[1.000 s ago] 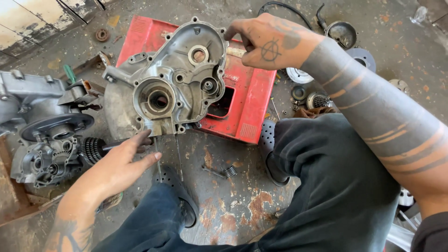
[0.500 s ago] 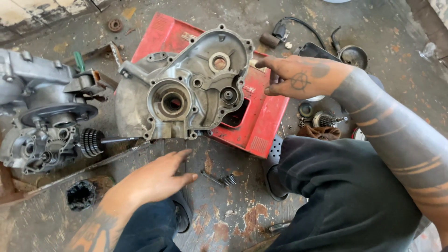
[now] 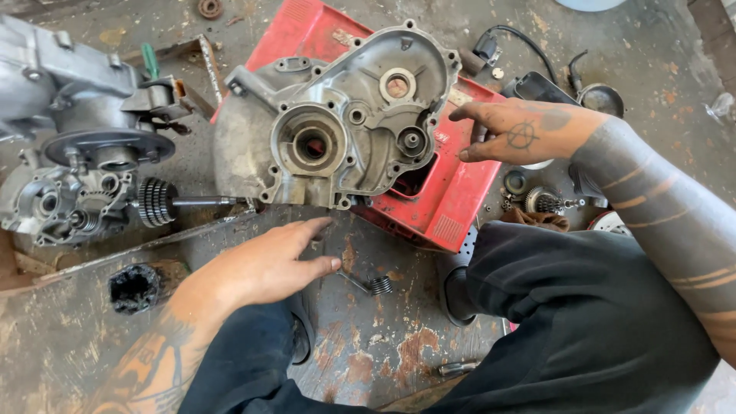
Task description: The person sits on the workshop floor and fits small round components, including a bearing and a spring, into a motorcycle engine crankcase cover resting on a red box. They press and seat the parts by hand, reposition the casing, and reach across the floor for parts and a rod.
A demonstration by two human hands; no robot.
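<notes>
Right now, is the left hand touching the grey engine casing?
Apart. The head view shows the left hand flat and open, its fingertips short of the engine casing, with a strip of rusty floor between them.

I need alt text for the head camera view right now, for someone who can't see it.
A grey cast-metal engine case half leans on a red metal box on a stained workshop floor, with both bare hands open beside it. The right hand hovers at its right edge; the left hand reaches toward its lower edge, near a small coiled wire spring.
</notes>
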